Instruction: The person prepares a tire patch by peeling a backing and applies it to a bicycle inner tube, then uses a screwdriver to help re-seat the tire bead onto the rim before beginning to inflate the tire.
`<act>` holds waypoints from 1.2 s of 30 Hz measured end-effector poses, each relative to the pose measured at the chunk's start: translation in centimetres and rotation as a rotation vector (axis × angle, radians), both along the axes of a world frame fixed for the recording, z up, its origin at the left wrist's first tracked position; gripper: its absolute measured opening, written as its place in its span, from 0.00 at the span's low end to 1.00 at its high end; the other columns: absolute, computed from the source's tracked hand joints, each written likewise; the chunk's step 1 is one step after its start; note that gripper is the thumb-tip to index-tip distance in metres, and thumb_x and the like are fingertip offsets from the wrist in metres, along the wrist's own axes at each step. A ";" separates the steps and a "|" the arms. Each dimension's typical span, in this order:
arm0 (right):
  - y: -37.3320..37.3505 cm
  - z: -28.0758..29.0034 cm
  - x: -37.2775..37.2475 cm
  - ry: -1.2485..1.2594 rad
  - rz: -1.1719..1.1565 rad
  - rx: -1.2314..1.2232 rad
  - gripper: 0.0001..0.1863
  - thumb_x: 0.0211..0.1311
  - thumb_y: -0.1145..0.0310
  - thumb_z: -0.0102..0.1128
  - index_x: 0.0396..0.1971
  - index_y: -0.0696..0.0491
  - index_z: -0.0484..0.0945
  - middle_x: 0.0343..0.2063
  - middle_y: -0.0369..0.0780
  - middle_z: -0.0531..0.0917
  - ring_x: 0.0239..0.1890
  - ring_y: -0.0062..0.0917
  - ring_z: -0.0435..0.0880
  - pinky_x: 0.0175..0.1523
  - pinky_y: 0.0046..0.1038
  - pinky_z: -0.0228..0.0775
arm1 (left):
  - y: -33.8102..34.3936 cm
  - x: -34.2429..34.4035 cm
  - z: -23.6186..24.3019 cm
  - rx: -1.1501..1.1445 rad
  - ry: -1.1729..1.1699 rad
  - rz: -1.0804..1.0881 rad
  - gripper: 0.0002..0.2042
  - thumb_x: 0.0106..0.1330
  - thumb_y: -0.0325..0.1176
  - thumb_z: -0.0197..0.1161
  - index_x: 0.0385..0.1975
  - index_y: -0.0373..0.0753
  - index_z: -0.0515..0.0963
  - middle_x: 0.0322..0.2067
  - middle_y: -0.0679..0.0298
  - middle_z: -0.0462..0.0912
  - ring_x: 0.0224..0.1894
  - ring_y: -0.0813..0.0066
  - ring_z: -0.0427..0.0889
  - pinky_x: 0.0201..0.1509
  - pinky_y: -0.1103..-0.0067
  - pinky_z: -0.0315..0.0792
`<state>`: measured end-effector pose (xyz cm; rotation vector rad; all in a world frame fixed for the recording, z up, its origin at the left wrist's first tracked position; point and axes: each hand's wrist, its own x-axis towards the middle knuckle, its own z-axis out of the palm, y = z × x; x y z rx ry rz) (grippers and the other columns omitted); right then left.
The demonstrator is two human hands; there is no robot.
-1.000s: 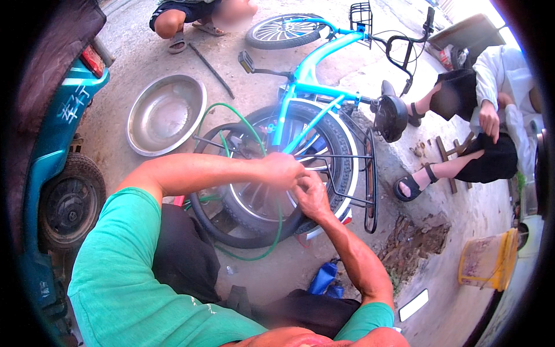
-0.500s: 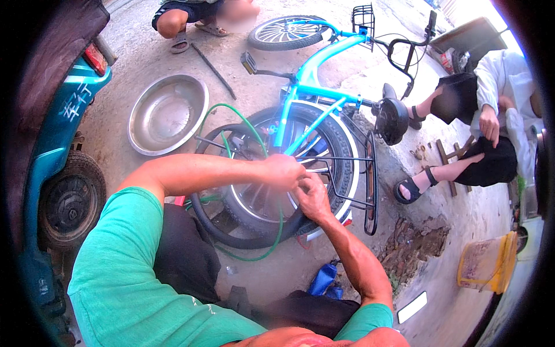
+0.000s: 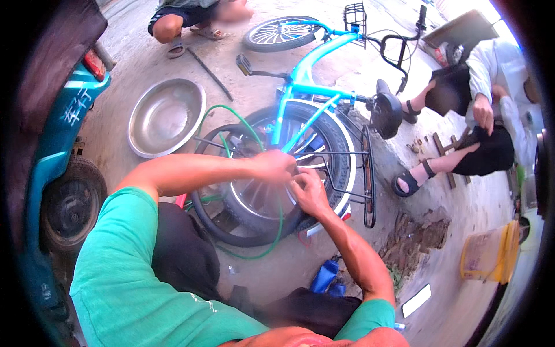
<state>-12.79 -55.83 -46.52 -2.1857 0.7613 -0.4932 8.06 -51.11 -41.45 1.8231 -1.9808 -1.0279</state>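
A blue bicycle [image 3: 312,61] lies on its side on the concrete in front of me. Over its spoked rear wheel [image 3: 347,139], my hands are close together. The fingers of my left hand [image 3: 274,166] are smeared by motion, so its grip is unclear. My right hand [image 3: 309,192] is closed in a pinch near the wheel's middle; anything in it is hidden. A loose black tyre or tube [image 3: 202,218] overlaps the wheel's left and near side. A thin green hose [image 3: 254,256] loops across both. The black rear rack [image 3: 370,191] is right of my right hand.
A metal basin [image 3: 165,118] stands at left, near a dark rod [image 3: 208,73]. One person [image 3: 179,26] squats at the far left; another [image 3: 491,110] sits at right. A teal vehicle [image 3: 49,168] borders the left. A yellowish bucket [image 3: 488,254] and blue bundle [image 3: 325,276] are at right.
Both my hands have shifted slightly left over the rear wheel and remain close together. The whole view has shifted a little; the bicycle lies as before.
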 end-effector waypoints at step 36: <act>-0.1 1.8 -1.5 0.206 -0.106 0.014 0.19 0.67 0.65 0.62 0.53 0.60 0.80 0.46 0.53 0.85 0.46 0.44 0.87 0.53 0.40 0.78 | 2.2 17.1 -0.9 -0.171 0.032 0.528 0.16 0.68 0.39 0.63 0.47 0.32 0.83 0.38 0.54 0.88 0.38 0.70 0.88 0.45 0.72 0.80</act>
